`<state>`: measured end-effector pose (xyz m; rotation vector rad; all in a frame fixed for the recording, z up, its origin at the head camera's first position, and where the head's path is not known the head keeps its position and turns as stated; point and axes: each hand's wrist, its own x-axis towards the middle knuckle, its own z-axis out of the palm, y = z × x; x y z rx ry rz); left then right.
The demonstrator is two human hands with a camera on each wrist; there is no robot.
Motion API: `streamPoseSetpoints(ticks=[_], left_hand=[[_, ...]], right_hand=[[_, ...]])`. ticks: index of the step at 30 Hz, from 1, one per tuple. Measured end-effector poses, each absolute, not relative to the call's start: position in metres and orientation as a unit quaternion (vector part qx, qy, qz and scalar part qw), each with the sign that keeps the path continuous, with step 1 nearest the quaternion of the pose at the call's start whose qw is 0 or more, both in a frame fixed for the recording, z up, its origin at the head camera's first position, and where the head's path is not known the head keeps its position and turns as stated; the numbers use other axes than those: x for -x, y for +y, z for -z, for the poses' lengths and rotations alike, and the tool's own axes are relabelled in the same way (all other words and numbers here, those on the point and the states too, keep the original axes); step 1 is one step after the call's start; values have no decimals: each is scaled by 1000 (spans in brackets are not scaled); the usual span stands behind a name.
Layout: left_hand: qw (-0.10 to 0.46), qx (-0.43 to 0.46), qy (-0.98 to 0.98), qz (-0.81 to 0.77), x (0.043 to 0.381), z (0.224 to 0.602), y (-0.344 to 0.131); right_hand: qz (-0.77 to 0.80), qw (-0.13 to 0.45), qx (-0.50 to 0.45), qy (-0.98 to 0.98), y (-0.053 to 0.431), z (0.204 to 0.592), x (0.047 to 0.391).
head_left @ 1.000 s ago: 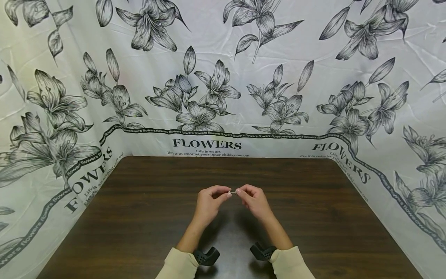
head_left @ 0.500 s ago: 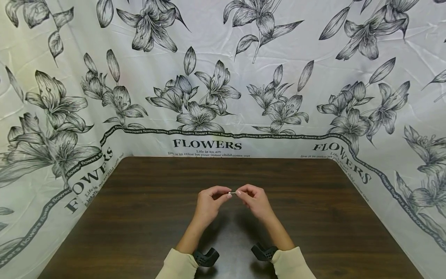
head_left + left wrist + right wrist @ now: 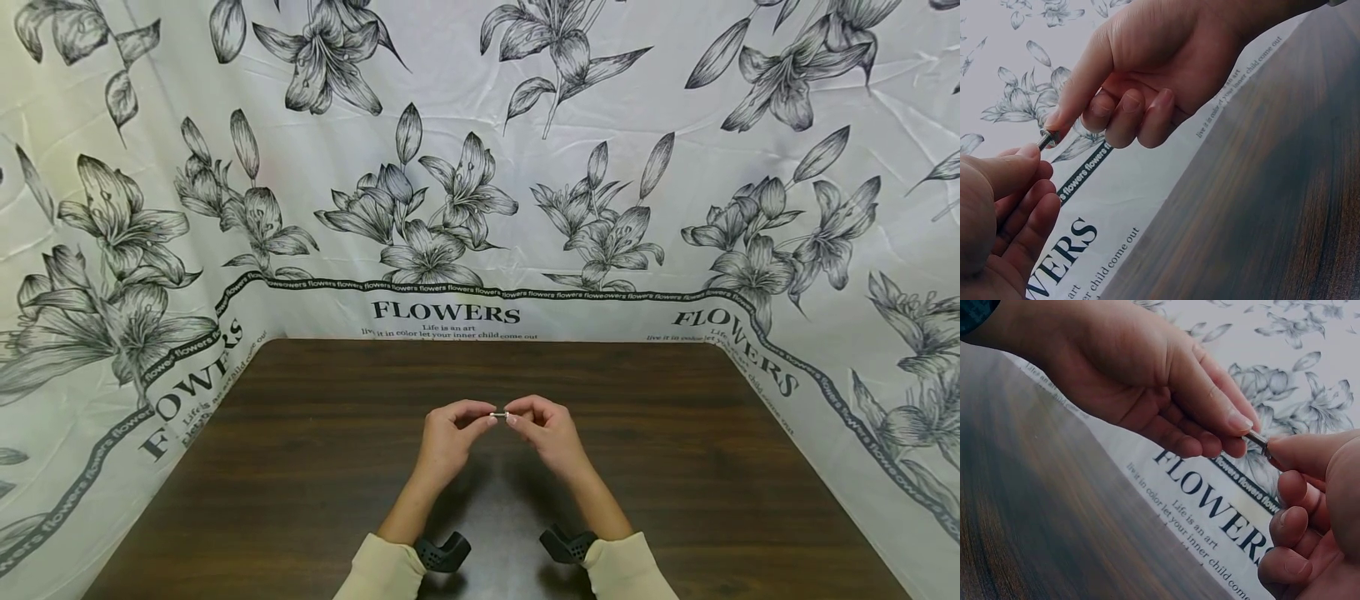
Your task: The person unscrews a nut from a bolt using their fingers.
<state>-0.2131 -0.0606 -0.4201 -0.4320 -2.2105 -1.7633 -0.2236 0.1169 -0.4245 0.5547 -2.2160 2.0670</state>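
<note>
Both hands meet over the middle of the table around a small metal bolt point(image 3: 498, 414), which lies level between them. My left hand point(image 3: 447, 440) pinches one end of it between thumb and index finger. At the other end, the thumb and index finger of my right hand point(image 3: 551, 435) pinch a small ring-shaped metal piece, like a nut point(image 3: 1052, 137), on the bolt. In the left wrist view the thread of the bolt shows between the fingertips. The bolt's end in my left hand is hidden by the fingers. The other fingers of both hands are curled loosely.
The dark wooden table point(image 3: 315, 467) stretches out under the hands. White cloth point(image 3: 525, 250) with black flower prints and lettering hangs behind it and at both sides. A black wrist device point(image 3: 444, 552) sits at each cuff.
The right thumb and fingertips have shifted slightly on the nut end, so a bit more metal shows between the hands. The left hand has hardly moved.
</note>
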Motion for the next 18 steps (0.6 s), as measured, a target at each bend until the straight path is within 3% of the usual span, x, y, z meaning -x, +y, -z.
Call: streamPoseSetpoints(ticks=[11,18], left_hand=[[148,149,-763,611,215,422,-61],[145,150,-759,617,217,423,-61]], right_hand=[[-660,44,-194,-724,116,424,223],[-654,30,-152,-740,116,424,226]])
